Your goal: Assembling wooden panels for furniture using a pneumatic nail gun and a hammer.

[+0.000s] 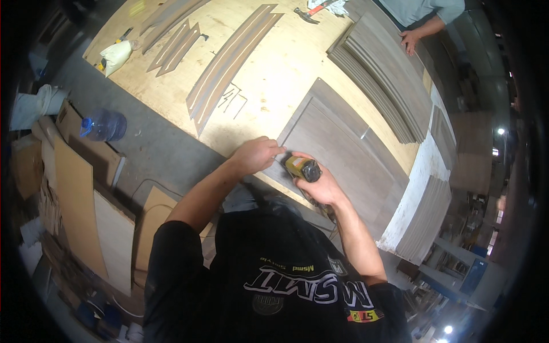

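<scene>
The right hand (323, 187) grasps a tool (301, 167), likely for control; left hand (255, 156) fingers curl, grip unclear. The counter (291, 68) supports the panel (346, 157).

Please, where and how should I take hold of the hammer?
Probably by the slim red handle, coming from above and the left: the hammer lies on the table with its metal head at the near left end, while crumpled white material sits close to the handle's right.

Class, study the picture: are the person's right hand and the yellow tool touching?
Touching. The head view shows the right hand gripping the yellow tool, its fingers and thumb on opposite sides of the body.
</scene>
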Demonstrator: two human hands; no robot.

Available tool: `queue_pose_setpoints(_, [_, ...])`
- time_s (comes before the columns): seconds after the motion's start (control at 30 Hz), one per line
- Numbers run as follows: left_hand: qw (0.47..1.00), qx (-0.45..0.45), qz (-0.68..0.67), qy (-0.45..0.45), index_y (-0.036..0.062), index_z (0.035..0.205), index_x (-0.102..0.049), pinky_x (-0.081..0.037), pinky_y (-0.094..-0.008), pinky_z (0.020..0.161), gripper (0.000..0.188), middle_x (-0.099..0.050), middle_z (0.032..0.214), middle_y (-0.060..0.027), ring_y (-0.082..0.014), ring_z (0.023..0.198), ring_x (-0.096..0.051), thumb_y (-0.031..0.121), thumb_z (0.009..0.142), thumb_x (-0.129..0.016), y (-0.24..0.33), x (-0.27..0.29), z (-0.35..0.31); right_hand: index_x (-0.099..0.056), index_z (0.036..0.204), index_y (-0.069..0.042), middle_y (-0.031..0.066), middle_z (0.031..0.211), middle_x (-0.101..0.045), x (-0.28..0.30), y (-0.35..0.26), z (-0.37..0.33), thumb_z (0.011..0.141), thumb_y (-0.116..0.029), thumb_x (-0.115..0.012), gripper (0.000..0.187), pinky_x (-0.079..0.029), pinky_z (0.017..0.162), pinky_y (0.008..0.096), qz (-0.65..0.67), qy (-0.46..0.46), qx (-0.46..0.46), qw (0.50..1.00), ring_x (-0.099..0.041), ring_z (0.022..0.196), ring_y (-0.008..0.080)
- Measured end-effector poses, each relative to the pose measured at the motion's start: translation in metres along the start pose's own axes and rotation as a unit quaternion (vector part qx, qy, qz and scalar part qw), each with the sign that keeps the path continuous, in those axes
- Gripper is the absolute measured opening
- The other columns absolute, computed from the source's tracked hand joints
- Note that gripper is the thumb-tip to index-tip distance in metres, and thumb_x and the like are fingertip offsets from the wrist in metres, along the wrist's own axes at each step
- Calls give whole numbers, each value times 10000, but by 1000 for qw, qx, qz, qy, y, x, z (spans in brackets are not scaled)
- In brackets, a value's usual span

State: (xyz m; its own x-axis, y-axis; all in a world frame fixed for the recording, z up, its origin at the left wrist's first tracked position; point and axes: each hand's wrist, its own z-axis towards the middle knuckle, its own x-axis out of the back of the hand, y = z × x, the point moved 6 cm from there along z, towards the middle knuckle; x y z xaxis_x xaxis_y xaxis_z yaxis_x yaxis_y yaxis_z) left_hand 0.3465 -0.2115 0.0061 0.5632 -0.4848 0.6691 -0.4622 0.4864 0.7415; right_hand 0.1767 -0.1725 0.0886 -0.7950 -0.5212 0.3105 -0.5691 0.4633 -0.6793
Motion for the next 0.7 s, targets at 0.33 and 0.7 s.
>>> queue_pose_setpoints(0.33, [974,58,-56,212,34,1002,-676,-500,-414,881,241,-610,1012,-103,-313,1018,-594,92,783,-753,12,-2,-25,-522,1448,-129,38,1004,-667,5,-8,7,797,-34,-667,673,-439,499,254,122,-4,-20,992,-527,547,91])
queue_pose_setpoints(0.7, [964,56,-40,257,21,859,-664,-498,-405,818,131,-611,971,-100,-309,933,-593,49,785,-768,10,-14,-28,-522,1456,-150,24,981,-676,3,-19,14,791,-84,-672,685,-471,537,259,36,3,-30,999,-553,592,97])
